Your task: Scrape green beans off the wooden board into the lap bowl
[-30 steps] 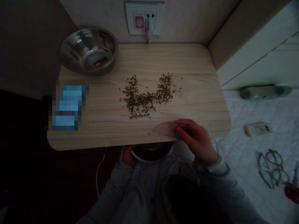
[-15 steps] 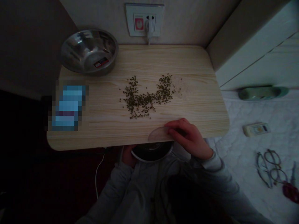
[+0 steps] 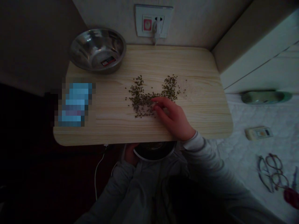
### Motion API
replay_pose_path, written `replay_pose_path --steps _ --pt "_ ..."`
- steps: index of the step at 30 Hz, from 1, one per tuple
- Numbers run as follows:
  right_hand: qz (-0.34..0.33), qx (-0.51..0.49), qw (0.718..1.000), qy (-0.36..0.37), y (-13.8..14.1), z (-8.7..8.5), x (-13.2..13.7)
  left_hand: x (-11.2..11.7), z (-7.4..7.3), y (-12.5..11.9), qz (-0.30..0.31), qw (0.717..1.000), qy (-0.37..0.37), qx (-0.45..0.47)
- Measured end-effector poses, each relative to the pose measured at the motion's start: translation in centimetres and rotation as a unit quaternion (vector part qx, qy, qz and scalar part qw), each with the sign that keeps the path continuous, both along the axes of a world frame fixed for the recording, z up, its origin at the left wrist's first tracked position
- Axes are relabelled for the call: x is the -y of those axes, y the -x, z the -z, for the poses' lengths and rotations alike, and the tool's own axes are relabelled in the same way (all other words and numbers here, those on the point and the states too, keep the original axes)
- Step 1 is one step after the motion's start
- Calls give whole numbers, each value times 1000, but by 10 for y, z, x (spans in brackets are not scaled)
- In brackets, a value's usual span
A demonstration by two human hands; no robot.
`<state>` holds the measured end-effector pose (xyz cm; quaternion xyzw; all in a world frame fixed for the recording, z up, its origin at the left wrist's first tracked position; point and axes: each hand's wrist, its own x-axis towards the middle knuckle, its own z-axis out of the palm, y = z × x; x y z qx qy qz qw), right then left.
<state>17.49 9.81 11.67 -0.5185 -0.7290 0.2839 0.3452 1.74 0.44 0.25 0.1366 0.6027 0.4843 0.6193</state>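
Small dark green beans (image 3: 170, 87) lie in a rough U-shape on the wooden table (image 3: 105, 102). My right hand (image 3: 174, 118) is closed on a thin translucent scraper (image 3: 143, 107) with a curved edge, which rests over the near part of the beans; some show through it. Just below the table's front edge is a dark bowl (image 3: 151, 154) with a pale rim, partly hidden by the tabletop. My left hand (image 3: 131, 154) holds its left side, its fingers mostly hidden.
A metal bowl (image 3: 98, 51) stands at the back left, behind a blurred-out phone-like object (image 3: 76, 104). A plug sits in the wall socket (image 3: 154, 21). On the white bedding to the right lie a green object (image 3: 266, 97), a small pale device (image 3: 258, 133) and glasses-like items (image 3: 273, 171).
My right hand has carried the scraper from the table's front edge forward onto the beans. My left hand stays at the dark bowl. The whole view has shifted slightly.
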Motion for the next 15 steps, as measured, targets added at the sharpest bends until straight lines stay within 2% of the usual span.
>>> replay_pose_path --steps 9,15 --pt "-26 50 998 -9 3 2 3 5 2 11 58 991 -68 -104" --pt "-30 48 998 6 -4 -3 11 1 2 5 42 995 -56 -75"
